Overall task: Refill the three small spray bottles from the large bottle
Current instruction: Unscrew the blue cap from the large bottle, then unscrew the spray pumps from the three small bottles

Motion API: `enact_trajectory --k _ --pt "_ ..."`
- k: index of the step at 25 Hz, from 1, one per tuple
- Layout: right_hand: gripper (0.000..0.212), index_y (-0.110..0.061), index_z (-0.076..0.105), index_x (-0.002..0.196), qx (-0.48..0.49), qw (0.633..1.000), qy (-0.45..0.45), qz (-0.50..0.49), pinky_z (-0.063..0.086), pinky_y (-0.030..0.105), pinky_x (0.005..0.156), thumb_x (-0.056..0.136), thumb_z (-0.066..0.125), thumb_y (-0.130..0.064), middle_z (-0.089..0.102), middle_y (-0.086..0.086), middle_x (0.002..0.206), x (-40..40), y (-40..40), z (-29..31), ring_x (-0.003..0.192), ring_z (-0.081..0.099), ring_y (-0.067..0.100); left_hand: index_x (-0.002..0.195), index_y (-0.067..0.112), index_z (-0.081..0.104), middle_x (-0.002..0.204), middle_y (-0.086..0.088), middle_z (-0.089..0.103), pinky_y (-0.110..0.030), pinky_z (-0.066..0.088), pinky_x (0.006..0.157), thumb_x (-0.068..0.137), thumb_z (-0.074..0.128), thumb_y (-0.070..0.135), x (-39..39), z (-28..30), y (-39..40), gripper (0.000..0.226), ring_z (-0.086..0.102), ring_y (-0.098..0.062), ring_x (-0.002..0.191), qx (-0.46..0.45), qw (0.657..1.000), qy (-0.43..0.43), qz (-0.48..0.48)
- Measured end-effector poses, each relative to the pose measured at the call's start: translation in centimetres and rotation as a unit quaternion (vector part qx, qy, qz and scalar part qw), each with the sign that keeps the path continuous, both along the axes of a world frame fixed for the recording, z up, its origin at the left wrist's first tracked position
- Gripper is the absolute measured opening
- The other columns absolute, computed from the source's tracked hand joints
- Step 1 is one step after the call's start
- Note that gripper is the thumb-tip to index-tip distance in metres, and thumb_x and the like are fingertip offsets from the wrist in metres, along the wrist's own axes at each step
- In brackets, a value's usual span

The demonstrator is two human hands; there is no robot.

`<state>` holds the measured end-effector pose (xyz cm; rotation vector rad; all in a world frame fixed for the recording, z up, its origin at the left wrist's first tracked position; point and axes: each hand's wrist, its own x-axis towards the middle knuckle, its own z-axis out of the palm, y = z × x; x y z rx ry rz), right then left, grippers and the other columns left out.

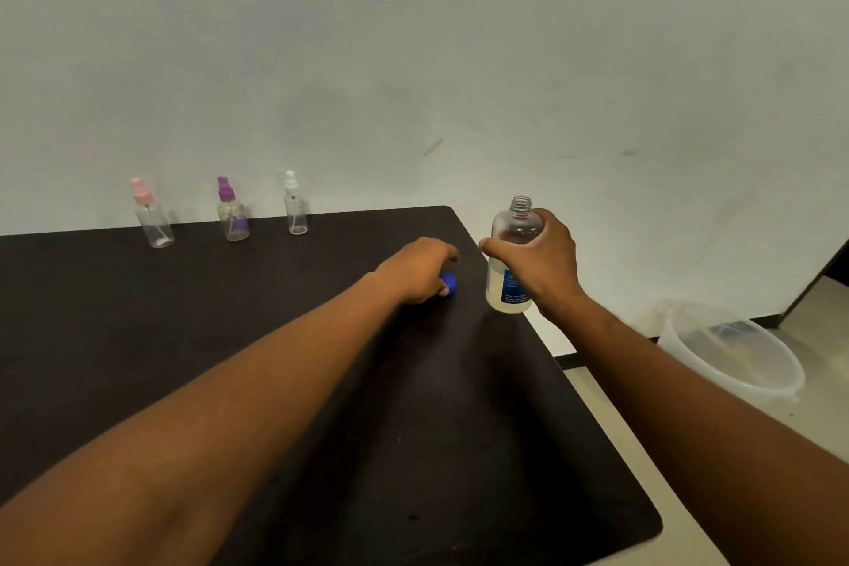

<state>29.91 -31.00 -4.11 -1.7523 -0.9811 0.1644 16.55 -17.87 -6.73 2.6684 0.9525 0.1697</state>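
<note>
Three small spray bottles stand in a row at the far left of the dark worktop point(229, 358), against the wall: a pink-topped bottle point(154, 216), a purple-topped bottle point(233, 211) and a white-topped bottle point(295, 205), all with their spray tops on. The large bottle point(512, 262) stands at the far right edge, neck open, holding pale liquid in its lower part. The right hand point(537, 262) is wrapped firmly round its middle. The left hand point(420, 269) rests on the worktop with its fingers curled about a blue cap point(449, 283); whether it grips the cap or only touches it is hard to tell, since the fingers hide most of it.

The step in hand seems to be setting the cap aside. It would be best left flat, well in from the edge, where it cannot roll off. The large bottle should stay upright while open, as it sits very near the edge. Each small bottle needs its top unscrewed before pouring, and the narrow necks call for a slow, steady tilt.

On the floor to the right sits a clear plastic bucket point(730, 349). Nothing lies between the hands and the small bottles, though they are well apart from the large one.
</note>
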Motion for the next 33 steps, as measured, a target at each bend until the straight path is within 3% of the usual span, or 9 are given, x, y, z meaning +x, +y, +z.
enact_trajectory --k 3,12,17,19,27,33 --pt "0.047 -0.025 0.057 0.107 0.011 1.0 -0.002 0.017 0.053 0.029 0.08 0.071 0.085 -0.034 0.064 -0.006 0.102 -1.7 0.4 1.4 0.093 0.065 0.016 0.15 0.02 0.045 0.143 -0.007 0.055 -0.04 0.047 0.107 0.089 0.077 0.023 -2.5 1.4 -0.1 0.069 0.055 -0.025 0.128 0.032 0.999 -0.013 0.007" --pt "0.049 -0.021 0.06 0.109 0.03 0.996 -0.007 0.082 0.045 0.02 0.069 0.071 0.086 -0.037 0.065 -0.006 0.103 -9.4 4.4 4.8 0.091 0.064 0.015 0.15 0.017 0.043 0.149 -0.007 0.053 -0.04 0.044 0.111 0.093 0.071 0.036 -14.6 4.7 1.6 0.066 0.051 -0.025 0.136 0.101 0.991 -0.053 0.066" --pt "0.053 -0.021 0.058 0.114 0.017 0.995 0.016 0.097 0.047 0.024 0.076 0.072 0.087 -0.035 0.064 -0.005 0.108 -12.0 7.0 3.4 0.095 0.063 0.017 0.151 0.018 0.042 0.15 -0.007 0.051 -0.041 0.044 0.111 0.092 0.07 0.041 -18.9 4.6 2.6 0.069 0.049 -0.026 0.136 0.119 0.987 -0.062 0.083" --pt "0.054 -0.021 0.058 0.116 0.007 0.995 0.023 0.095 0.048 0.026 0.078 0.072 0.087 -0.034 0.064 -0.005 0.108 -12.4 7.9 2.4 0.094 0.063 0.017 0.152 0.017 0.041 0.152 -0.008 0.049 -0.042 0.042 0.113 0.092 0.069 0.042 -19.9 4.0 3.0 0.071 0.047 -0.026 0.138 0.117 0.987 -0.065 0.086" --pt "0.051 -0.016 0.063 0.108 -0.003 0.996 0.044 0.074 0.044 0.014 0.066 0.069 0.091 -0.032 0.065 -0.008 0.097 -12.2 9.8 -1.0 0.085 0.062 0.006 0.152 0.015 0.041 0.152 -0.008 0.049 -0.046 0.041 0.115 0.092 0.064 0.046 -20.6 0.5 4.5 0.071 0.045 -0.025 0.14 0.141 0.981 -0.071 0.109" --pt "0.054 -0.016 0.062 0.112 0.002 0.997 0.047 0.065 0.051 0.026 0.081 0.069 0.09 -0.033 0.066 -0.005 0.103 -12.0 9.8 -2.0 0.096 0.065 0.015 0.154 0.012 0.036 0.154 -0.009 0.045 -0.046 0.037 0.117 0.095 0.059 0.047 -20.4 -0.3 4.1 0.073 0.041 -0.027 0.142 0.194 0.971 -0.061 0.127"
